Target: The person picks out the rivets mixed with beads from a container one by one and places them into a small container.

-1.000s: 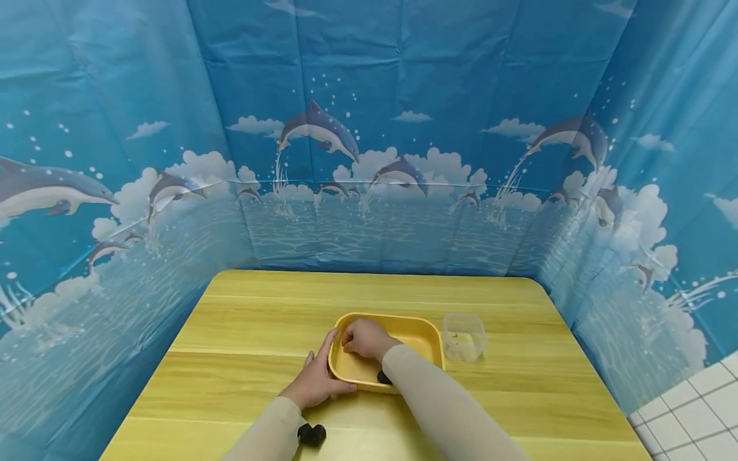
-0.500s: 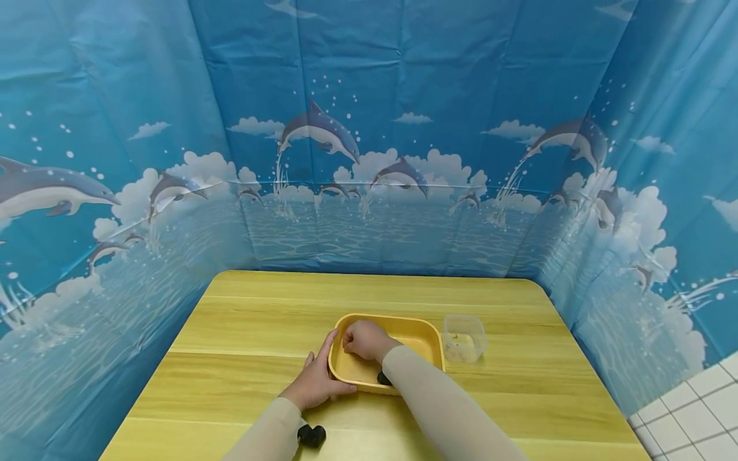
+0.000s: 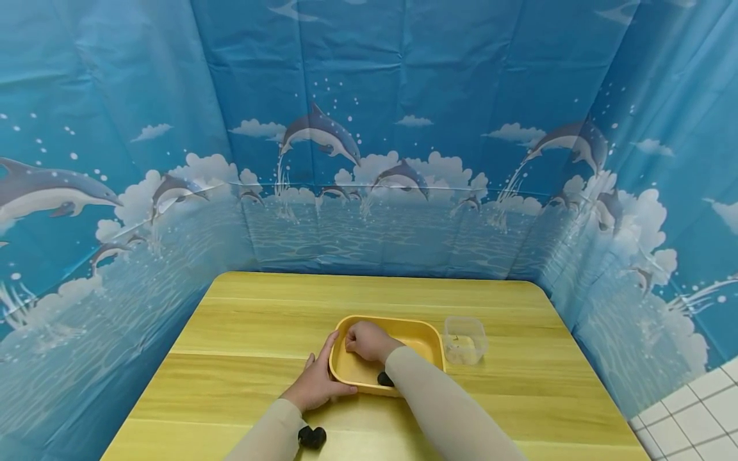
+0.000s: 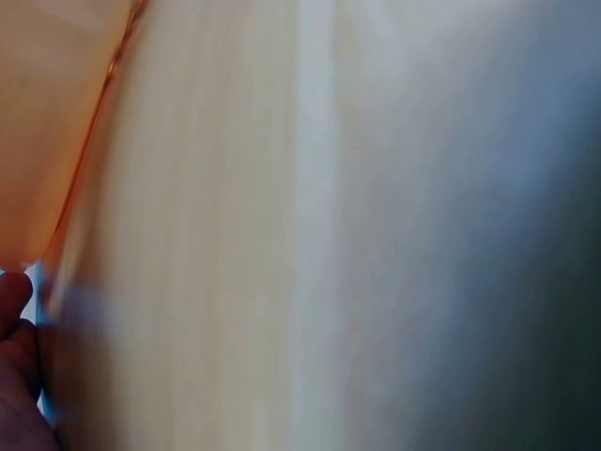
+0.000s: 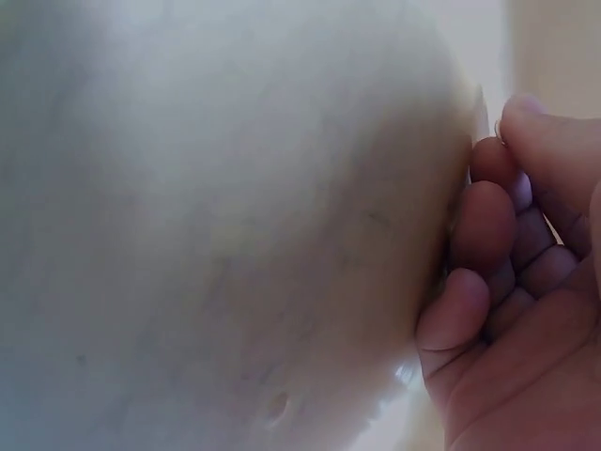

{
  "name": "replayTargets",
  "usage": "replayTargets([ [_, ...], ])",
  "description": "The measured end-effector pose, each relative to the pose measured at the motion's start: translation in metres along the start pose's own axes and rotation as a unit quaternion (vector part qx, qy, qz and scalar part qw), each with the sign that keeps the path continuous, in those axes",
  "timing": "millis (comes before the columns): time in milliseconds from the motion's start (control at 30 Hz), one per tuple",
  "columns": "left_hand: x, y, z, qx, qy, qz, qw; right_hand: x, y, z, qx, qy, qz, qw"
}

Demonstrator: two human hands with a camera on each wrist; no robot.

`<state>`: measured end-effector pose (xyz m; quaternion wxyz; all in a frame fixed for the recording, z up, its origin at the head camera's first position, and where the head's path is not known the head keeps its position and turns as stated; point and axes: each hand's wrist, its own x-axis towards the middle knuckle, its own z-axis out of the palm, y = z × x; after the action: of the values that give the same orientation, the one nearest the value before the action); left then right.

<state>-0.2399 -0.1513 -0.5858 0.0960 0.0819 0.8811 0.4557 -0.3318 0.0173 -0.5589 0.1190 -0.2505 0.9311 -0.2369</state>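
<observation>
In the head view, a shallow yellow tray (image 3: 415,330) stands on the wood-grain table. My left hand (image 3: 314,384) steadies its left end, the forefinger along the left wall and the thumb along the near wall. In the left wrist view, fingertips (image 4: 14,293) sit right by the tray's orange-looking wall (image 4: 47,122). My right hand (image 3: 369,341) is down inside the tray's left half with its fingers curled. The right wrist view has its thumb (image 5: 554,150) against the curled fingers (image 5: 484,225); no object shows between them. The right forearm hides the tray's near right part.
A small clear plastic container (image 3: 464,340) with tiny dark specks stands just right of the tray. Black wrist pieces (image 3: 312,437) are on both sleeves. Blue dolphin-print curtains (image 3: 369,224) hang around the table (image 3: 248,307). White tiles (image 3: 692,410) show at the lower right.
Both hands keep their places at the tray, and the tray and container stay put. The whole scene sits slightly lower in the view now.
</observation>
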Motion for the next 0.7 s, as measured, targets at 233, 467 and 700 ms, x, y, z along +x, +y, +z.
replayTargets([
  [233, 0.001, -0.001, 0.001, -0.002, 0.0, -0.002, 1.0, -0.004, -0.001, -0.004, 0.024, -0.016, 0.01, 1.0],
  [467, 0.0, -0.001, 0.001, -0.001, 0.003, 0.0, 1.0, -0.008, 0.0, -0.007, 0.019, -0.023, 0.004, 1.0],
  [700, -0.002, 0.003, 0.0, -0.006, 0.001, 0.0, 1.0, -0.013, -0.001, -0.014, 0.011, -0.027, 0.01, 1.0],
])
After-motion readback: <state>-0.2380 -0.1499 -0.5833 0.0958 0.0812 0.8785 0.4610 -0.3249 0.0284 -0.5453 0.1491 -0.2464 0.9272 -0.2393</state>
